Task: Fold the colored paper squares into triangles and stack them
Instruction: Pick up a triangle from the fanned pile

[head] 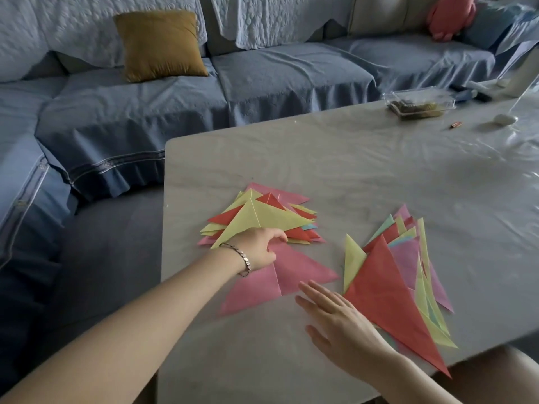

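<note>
A pink folded triangle (291,275) lies flat on the table (379,176). The left hand (258,249) pinches its far corner with curled fingers (278,237). Just beyond that corner sits the stack of folded triangles (262,217). The right hand (341,322) lies by the pink triangle's right corner, its fingers straight and released, just beside a red-topped paper pile (388,293).

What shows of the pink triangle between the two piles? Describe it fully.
The pink triangle is thin matte paper, folded, with a straight crease down its middle to its long near edge. It lies flat on the table between the left pile and the right pile. The left hand covers its top corner, fingers curled; whether it pinches is unclear. The right hand, fingers straight, has fingertips at its near-right edge.
</note>
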The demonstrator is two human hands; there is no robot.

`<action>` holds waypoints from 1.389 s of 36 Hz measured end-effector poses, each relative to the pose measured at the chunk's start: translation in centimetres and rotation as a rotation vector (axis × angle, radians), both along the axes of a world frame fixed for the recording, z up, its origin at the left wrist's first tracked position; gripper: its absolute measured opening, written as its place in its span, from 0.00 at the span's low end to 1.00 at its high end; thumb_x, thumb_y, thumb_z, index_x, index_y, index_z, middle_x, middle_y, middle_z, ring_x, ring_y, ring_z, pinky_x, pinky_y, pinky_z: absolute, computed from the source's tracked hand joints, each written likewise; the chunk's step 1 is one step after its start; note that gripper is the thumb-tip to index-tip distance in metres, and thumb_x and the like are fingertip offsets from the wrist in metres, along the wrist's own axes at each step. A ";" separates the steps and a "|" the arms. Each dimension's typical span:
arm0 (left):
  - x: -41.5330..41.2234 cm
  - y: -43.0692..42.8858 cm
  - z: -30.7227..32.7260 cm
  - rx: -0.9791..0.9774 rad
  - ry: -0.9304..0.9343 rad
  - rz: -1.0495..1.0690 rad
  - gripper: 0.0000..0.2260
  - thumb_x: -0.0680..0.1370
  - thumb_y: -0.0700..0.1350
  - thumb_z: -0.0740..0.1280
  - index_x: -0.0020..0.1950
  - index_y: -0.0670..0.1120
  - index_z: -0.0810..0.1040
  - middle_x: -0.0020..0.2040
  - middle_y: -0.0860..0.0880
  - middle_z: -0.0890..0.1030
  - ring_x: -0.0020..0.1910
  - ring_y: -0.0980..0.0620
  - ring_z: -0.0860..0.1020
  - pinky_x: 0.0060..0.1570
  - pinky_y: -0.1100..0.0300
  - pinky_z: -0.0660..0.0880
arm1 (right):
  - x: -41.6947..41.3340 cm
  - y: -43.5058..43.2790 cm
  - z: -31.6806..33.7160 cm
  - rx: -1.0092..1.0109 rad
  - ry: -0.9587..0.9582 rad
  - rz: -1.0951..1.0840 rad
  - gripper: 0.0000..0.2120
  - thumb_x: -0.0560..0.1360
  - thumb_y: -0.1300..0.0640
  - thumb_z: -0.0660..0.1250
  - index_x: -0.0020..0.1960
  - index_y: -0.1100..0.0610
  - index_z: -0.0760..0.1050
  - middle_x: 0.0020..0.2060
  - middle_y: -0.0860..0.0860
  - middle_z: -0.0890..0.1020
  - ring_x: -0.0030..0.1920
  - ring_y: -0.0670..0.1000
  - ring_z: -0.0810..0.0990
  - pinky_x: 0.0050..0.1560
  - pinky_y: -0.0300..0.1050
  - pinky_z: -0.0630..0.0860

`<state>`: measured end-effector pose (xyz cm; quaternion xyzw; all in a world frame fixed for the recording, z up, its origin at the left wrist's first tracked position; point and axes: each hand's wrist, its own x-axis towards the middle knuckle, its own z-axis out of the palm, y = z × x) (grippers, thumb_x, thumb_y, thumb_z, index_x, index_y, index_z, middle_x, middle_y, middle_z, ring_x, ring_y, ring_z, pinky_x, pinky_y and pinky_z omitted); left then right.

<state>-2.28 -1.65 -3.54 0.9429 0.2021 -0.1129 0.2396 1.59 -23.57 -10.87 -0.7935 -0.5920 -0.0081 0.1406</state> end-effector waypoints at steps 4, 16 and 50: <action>0.0 -0.4 -2.7 0.234 -0.254 -0.059 0.25 0.75 0.35 0.61 0.70 0.52 0.66 0.59 0.47 0.72 0.56 0.48 0.72 0.56 0.56 0.72 | -0.1 1.2 -0.7 -0.038 -0.004 0.024 0.23 0.66 0.45 0.61 0.59 0.51 0.77 0.61 0.47 0.78 0.62 0.48 0.76 0.57 0.38 0.73; -7.9 -5.7 -8.4 0.224 -0.260 -0.098 0.25 0.70 0.46 0.51 0.62 0.43 0.76 0.63 0.50 0.76 0.62 0.53 0.75 0.63 0.55 0.65 | -0.4 2.4 -1.4 0.009 0.018 -0.118 0.22 0.68 0.43 0.57 0.53 0.53 0.80 0.51 0.47 0.80 0.53 0.50 0.80 0.55 0.41 0.75; -8.8 -2.2 -4.8 0.270 -0.093 0.433 0.17 0.74 0.57 0.66 0.57 0.49 0.72 0.52 0.52 0.76 0.52 0.52 0.75 0.50 0.60 0.70 | 5.5 -2.6 1.9 0.032 0.171 -0.620 0.19 0.69 0.58 0.73 0.59 0.59 0.77 0.58 0.57 0.77 0.60 0.60 0.74 0.61 0.57 0.69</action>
